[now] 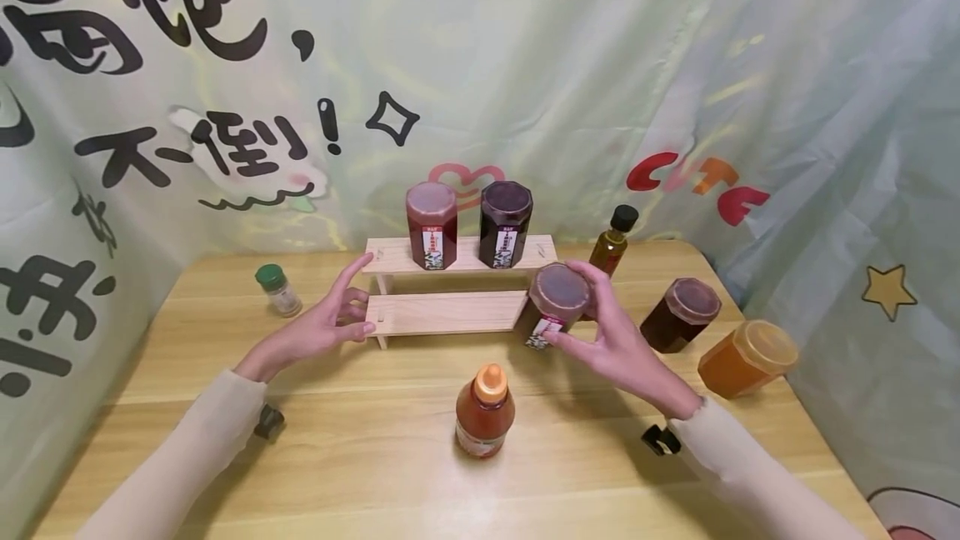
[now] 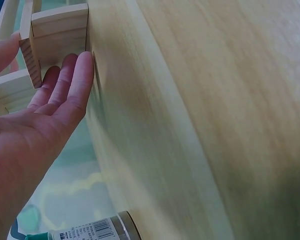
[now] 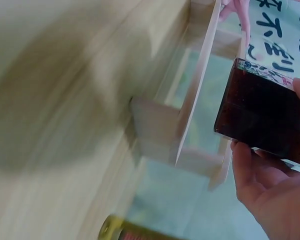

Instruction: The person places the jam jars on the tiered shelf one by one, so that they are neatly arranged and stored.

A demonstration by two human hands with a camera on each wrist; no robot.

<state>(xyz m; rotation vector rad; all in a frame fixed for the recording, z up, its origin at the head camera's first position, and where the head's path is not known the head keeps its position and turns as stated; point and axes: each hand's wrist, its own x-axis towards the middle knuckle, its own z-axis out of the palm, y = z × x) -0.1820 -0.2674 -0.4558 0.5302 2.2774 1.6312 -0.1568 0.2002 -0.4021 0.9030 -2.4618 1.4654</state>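
Observation:
A two-step wooden rack (image 1: 450, 312) stands at the middle back of the table. My left hand (image 1: 330, 319) is at its left end, fingers fairly straight, with fingertips touching the wood in the left wrist view. My right hand (image 1: 611, 344) grips a dark jam jar (image 1: 555, 298) with a whitish lid, thumb in front and fingers behind. The jar is at the right end of the lower step; in the right wrist view the dark jar (image 3: 265, 112) hangs apart from the wood. On the upper step stand a red jam jar (image 1: 432, 223) and a dark purple jar (image 1: 506, 223).
An orange-capped sauce bottle (image 1: 483, 415) stands in front of the rack. To the right are a black-capped oil bottle (image 1: 613, 240), another dark jar (image 1: 678, 315) and an amber jar (image 1: 746, 358). A green-capped shaker (image 1: 279, 290) stands at the left. A printed curtain (image 1: 525, 65) hangs behind.

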